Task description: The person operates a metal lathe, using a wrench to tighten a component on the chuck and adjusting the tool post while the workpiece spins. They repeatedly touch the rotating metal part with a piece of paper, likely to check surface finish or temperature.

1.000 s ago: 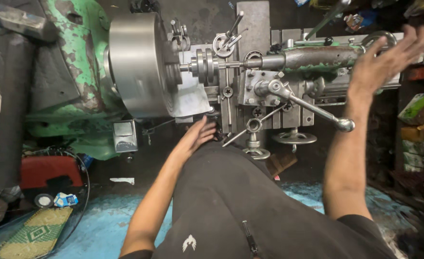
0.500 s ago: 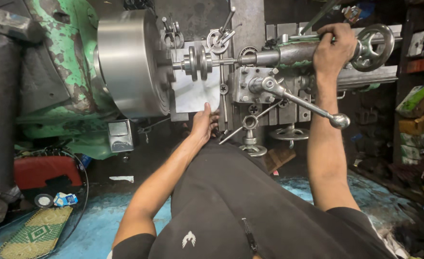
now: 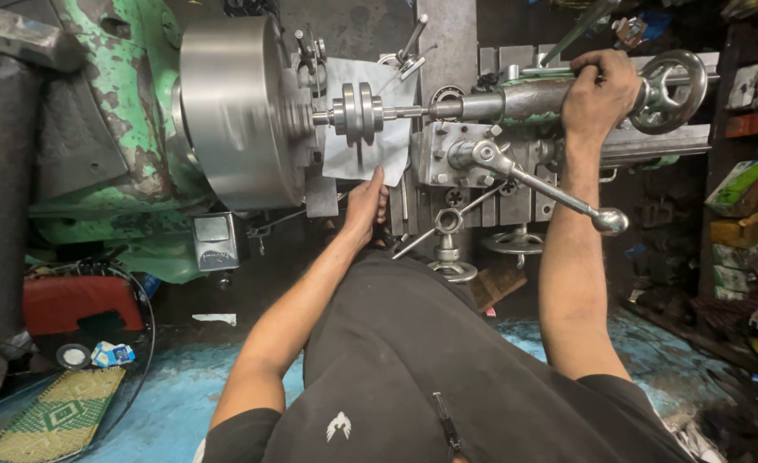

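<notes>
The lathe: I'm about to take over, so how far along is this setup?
Done: a flanged workpiece sits between chuck and tailstock. In hand: right hand grips the tailstock beside its handwheel; left hand touches the sheet. Left: no cut surface visible.

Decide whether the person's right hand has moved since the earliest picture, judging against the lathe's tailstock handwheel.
Yes. The right hand came down from open air above the tailstock handwheel and now grips the tailstock barrel just left of it.

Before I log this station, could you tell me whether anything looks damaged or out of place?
The green lathe headstock has badly chipped paint, with grey metal showing through. A small crumpled blue-and-white packet lies littered on the blue floor. Nothing else stands out.
</notes>
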`<action>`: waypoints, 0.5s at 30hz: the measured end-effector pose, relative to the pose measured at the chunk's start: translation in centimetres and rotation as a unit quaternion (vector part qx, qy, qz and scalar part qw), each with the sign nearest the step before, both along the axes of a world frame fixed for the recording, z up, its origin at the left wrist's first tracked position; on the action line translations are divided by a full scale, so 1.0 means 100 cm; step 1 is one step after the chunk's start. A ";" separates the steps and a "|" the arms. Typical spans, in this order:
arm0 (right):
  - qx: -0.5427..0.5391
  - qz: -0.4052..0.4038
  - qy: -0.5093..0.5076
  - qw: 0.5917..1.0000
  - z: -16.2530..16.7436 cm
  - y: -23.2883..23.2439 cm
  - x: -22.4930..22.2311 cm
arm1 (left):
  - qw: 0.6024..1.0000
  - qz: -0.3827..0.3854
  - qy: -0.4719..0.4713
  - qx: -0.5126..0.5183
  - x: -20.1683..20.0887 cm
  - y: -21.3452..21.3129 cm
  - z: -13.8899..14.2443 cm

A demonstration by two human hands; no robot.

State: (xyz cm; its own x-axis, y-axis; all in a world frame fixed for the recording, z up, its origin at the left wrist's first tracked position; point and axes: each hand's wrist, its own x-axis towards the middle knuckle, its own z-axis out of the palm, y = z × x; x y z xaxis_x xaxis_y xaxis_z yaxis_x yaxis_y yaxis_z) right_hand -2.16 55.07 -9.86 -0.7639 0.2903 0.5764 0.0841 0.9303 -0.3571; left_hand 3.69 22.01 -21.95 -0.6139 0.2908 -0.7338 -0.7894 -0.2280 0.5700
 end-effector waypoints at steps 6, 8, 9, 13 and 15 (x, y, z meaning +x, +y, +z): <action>0.003 -0.011 0.002 1.000 0.003 -0.004 -0.002 | 0.999 -0.016 0.016 -0.041 -0.002 -0.002 0.008; 0.000 -0.012 0.001 1.000 0.002 -0.002 -0.002 | 0.999 0.000 0.015 -0.047 -0.002 -0.002 0.006; -0.001 -0.013 0.001 1.000 0.000 -0.001 -0.002 | 0.999 0.008 0.015 -0.050 -0.002 -0.002 0.004; -0.018 -0.027 -0.014 0.999 -0.005 0.003 -0.002 | 0.996 0.085 0.026 -0.018 0.002 0.000 -0.004; -0.021 -0.021 -0.006 1.000 -0.007 0.004 0.000 | 0.989 0.145 -0.012 -0.006 0.006 0.003 -0.008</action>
State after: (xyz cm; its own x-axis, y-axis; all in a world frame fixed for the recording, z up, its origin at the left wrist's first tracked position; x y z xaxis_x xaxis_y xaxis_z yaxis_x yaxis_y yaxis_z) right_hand -2.20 55.50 -10.61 -0.7568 0.3466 0.5542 0.1277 0.9099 -0.3947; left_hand 4.29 22.31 -22.73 -0.6528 0.0963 -0.7514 -0.7053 -0.4392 0.5564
